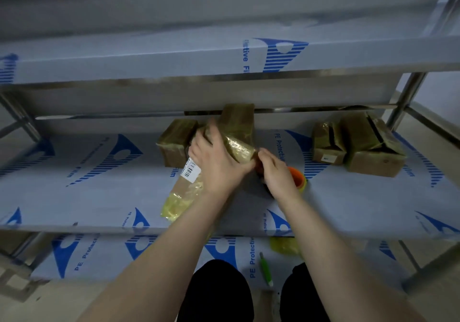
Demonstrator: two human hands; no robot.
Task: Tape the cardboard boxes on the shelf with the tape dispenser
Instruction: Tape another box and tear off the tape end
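A long cardboard box [236,127], wrapped in yellowish tape, lies tilted on the middle shelf [99,197]. My left hand [216,162] presses on its top near the barcode label [190,171]. My right hand [276,175] grips the orange tape dispenser [297,176] right against the box's side; most of the dispenser is hidden by the hand. A loose end of yellow tape [179,202] hangs off the box's near end. A second taped box [175,145] stands just behind on the left.
Two more taped boxes [328,142] [373,142] stand at the shelf's right. On the lower shelf lie a green-handled tool [265,269] and a crumpled wad of yellow tape [286,245]. An upper shelf [149,58] overhangs. Steel posts [408,92] flank the rack.
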